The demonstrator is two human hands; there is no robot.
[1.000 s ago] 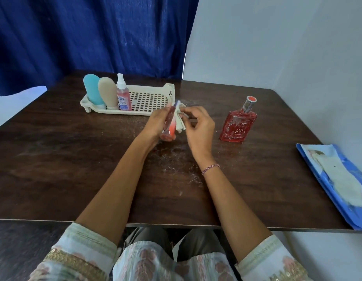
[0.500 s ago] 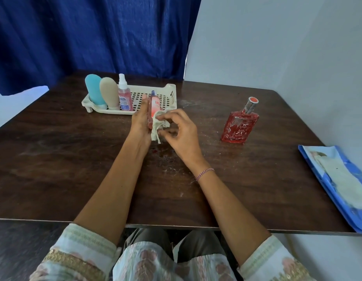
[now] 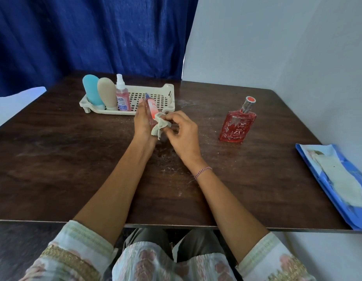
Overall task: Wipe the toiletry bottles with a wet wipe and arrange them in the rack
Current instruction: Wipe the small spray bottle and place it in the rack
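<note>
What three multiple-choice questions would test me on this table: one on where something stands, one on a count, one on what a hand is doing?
1. Where is the red perfume bottle?
A. In the rack
B. On the table, right of the right hand
C. On the floor

2. How many bottles stand in the rack?
A. One
B. Two
C. Three

3. What is the right hand doing?
A. Pinching the wipe
B. Lying flat on the table
C. Lifting the rack

Answers:
1 B: it stands on bare wood, apart from the rack.
2 C: a blue tube, a beige tube and a spray bottle stand at its left end.
3 A: its fingers hold the crumpled wipe beside the small pink bottle gripped in the left hand.
</note>
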